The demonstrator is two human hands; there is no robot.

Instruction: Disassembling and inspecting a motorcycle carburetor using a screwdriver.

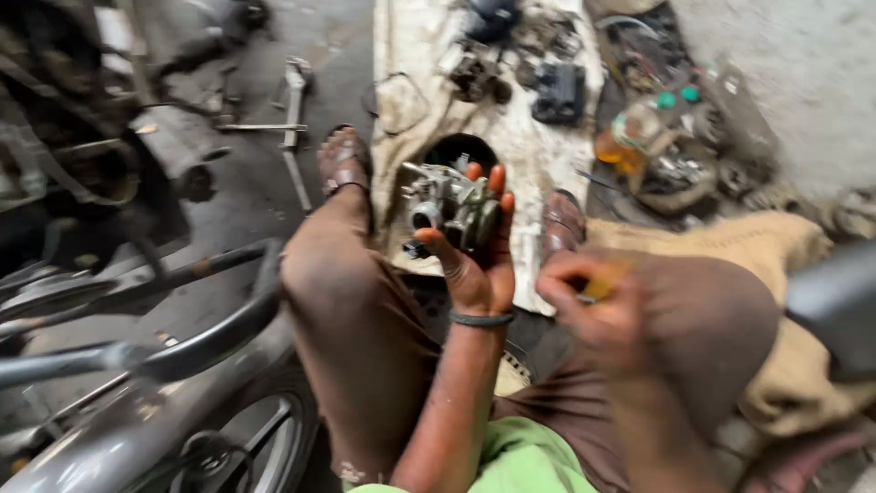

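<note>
Nearest the camera, a green shirt hem [525, 461] and brown trousers [365, 338] cover the seated person's bent knees. The left hand [479, 260] is raised between the knees, palm up, fingers curled around a small metal carburettor [447, 205]: a cast grey body, knobbly and angular, with a round bore facing the viewer and greasy dark patches. A dark green band [481, 319] circles that wrist. The right hand [589, 306] is blurred, just right of the left; it seems closed on something with a yellow handle [607, 281], but the blur hides what it is and how the fingers grip.

At lower left, the curved grey tubes and wheel of a motorcycle [173, 383] crowd the left knee, leaving little room on that side. To the right, coarse tan sacking [794, 274] lies rumpled on the ground.

Beyond the hands, two sandalled feet [344, 162] rest at either edge of a stained, pale cloth [538, 146] spread on the dark, oily concrete floor [260, 196]. Black and grey engine parts [558, 91] lie scattered on the cloth. A long metal wrench [294, 105] lies on the floor to the left. At far right, bottles with green caps [675, 99] and an orange liquid sit among a heap of oily scrap against a rough pale wall [803, 64].
</note>
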